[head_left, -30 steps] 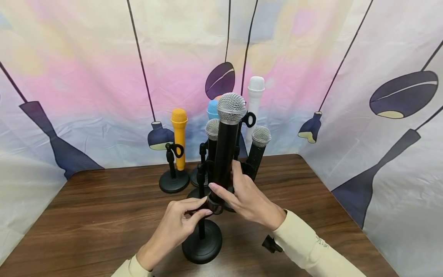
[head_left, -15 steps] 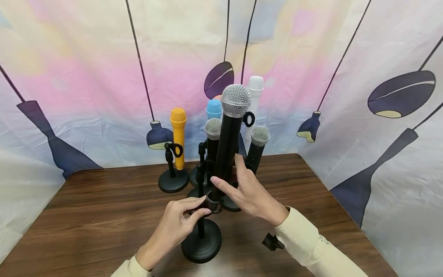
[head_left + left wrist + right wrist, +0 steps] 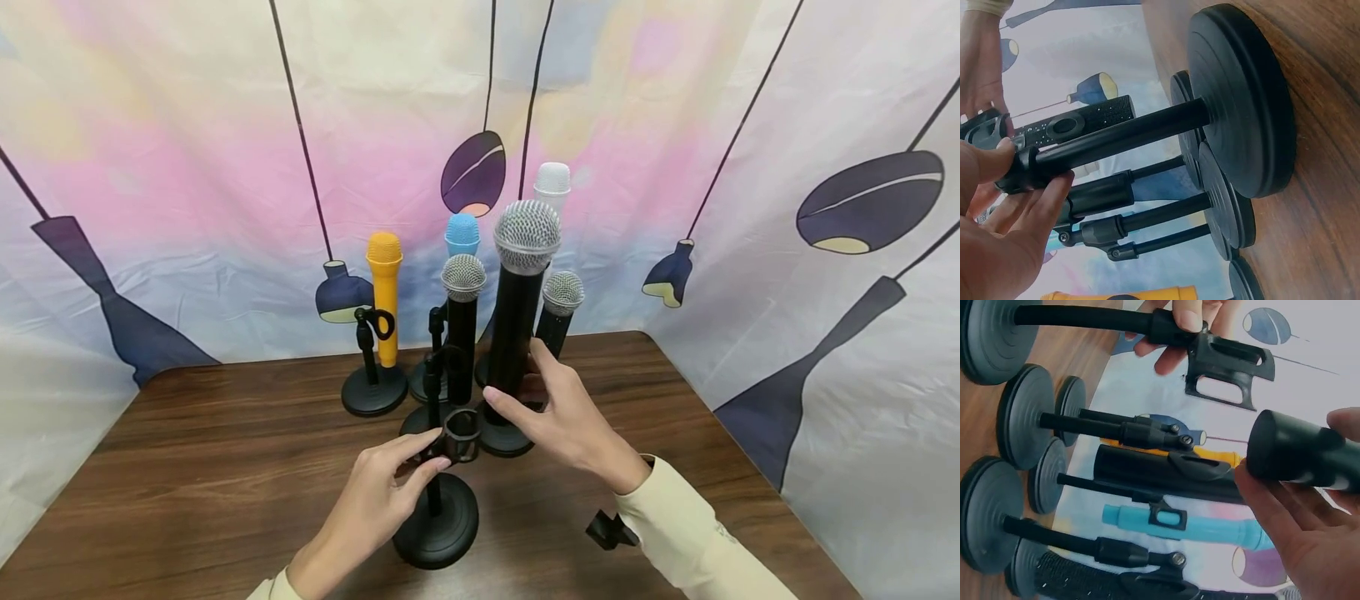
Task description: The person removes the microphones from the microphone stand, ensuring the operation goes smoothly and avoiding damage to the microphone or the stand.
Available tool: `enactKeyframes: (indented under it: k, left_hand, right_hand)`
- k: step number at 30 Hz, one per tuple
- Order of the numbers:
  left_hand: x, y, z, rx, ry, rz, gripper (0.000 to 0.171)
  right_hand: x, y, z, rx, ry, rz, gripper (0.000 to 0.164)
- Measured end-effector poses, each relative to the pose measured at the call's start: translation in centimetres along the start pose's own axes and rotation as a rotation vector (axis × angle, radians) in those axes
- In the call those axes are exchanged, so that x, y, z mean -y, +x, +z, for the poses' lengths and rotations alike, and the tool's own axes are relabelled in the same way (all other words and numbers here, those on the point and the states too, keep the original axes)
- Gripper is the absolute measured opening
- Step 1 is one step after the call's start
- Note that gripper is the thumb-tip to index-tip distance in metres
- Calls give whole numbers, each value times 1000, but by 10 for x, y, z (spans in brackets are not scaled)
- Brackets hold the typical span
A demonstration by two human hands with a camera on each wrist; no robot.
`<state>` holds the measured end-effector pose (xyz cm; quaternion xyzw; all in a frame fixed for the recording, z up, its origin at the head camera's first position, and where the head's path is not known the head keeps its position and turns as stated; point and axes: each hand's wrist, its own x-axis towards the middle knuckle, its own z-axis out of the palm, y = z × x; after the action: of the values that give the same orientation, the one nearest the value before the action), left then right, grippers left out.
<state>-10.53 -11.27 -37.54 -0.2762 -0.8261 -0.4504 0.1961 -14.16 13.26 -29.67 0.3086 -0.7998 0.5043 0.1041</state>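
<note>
In the head view my right hand (image 3: 573, 421) grips the handle of a large black microphone (image 3: 516, 325) with a silver mesh head. My left hand (image 3: 371, 492) pinches the joint beside the ring-shaped clip (image 3: 461, 433) of a desktop microphone stand (image 3: 437, 529). That clip has nothing in it; the right wrist view shows a gap between the microphone's flat end (image 3: 1263, 447) and the clip frame (image 3: 1229, 375). The left wrist view shows my left thumb and fingers round the top of the black post (image 3: 1122, 134). The stand's round base rests on the table.
Behind stand microphones on round-based stands: a yellow one (image 3: 385, 300), a blue one (image 3: 462, 233), a white one (image 3: 552, 187) and two black ones with silver heads (image 3: 462, 312). A small black clip (image 3: 609, 530) lies on the wooden table (image 3: 225, 467) by my right sleeve.
The large microphone has come up out of the clip and moved right with my right hand, leaving the clip vacant. My left hand has kept its hold on the stand.
</note>
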Motion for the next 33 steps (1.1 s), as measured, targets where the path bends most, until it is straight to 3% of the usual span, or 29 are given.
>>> enactKeyframes:
  k: [10,24,33]
  left_hand:
    - [-3,-4,-1,-89,207,47,37]
    - [-3,-14,-22,-160,340,-19,40]
    - [-1,-17,-38,-184,453,-87,40]
  right_hand:
    - [-17,-21,-9,-35,-18,36,48]
    - [-47,-54,-25,-68,-42,144,57]
    - [-63,-70,-33,-106,-85,189,50]
